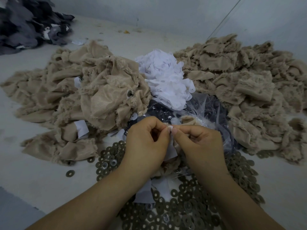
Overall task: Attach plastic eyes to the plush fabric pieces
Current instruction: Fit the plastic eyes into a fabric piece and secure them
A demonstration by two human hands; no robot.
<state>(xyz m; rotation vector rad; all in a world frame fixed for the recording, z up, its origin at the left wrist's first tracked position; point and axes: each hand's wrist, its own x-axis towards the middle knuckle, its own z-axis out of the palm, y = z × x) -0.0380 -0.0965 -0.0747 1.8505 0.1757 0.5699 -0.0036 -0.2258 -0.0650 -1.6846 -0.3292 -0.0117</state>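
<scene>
My left hand (146, 143) and my right hand (199, 141) meet at the fingertips over the table's middle. Between them they pinch a small beige plush piece (169, 166) with a white backing patch (171, 150), and a tiny dark eye post shows at the thumbs. The plush hangs down under both hands and is mostly hidden. A clear plastic bag of black plastic eyes (166, 110) lies just behind the hands. Several olive-grey washers (187, 200) are spread under and around my wrists.
A heap of beige plush pieces (93, 97) with eyes fitted lies at the left. Another beige heap (240, 77) fills the right. White patches (166, 77) are piled between them. Dark grey fabric (28, 22) sits at the far left corner against the wall.
</scene>
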